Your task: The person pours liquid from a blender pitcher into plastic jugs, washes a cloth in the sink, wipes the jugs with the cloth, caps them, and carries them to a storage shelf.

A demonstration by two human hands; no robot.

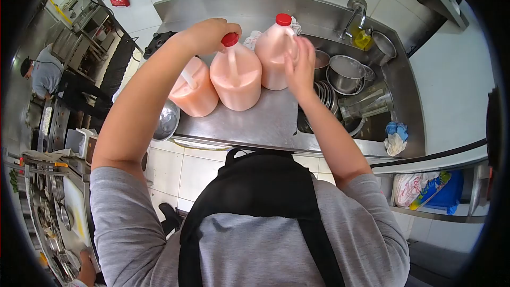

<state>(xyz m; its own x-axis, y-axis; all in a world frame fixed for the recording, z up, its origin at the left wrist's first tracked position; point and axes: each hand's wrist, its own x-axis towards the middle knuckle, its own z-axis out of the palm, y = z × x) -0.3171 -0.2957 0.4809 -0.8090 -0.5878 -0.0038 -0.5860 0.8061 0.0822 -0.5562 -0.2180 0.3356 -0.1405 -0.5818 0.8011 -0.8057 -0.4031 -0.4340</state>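
Note:
Three translucent plastic jugs of pale pink-orange liquid stand side by side on the steel counter. My left hand reaches over the left jug, hiding its top. Its fingers are curled at the red cap of the middle jug. The right jug stands a little farther back with its red cap on. My right hand is beside this jug's handle, fingers stretched out and apart. Whether it touches the handle I cannot tell.
On the right, a sink holds metal pots, stacked plates and a clear blender jar. A faucet rises behind it. A metal bowl sits left of the jugs. Another person works at far left.

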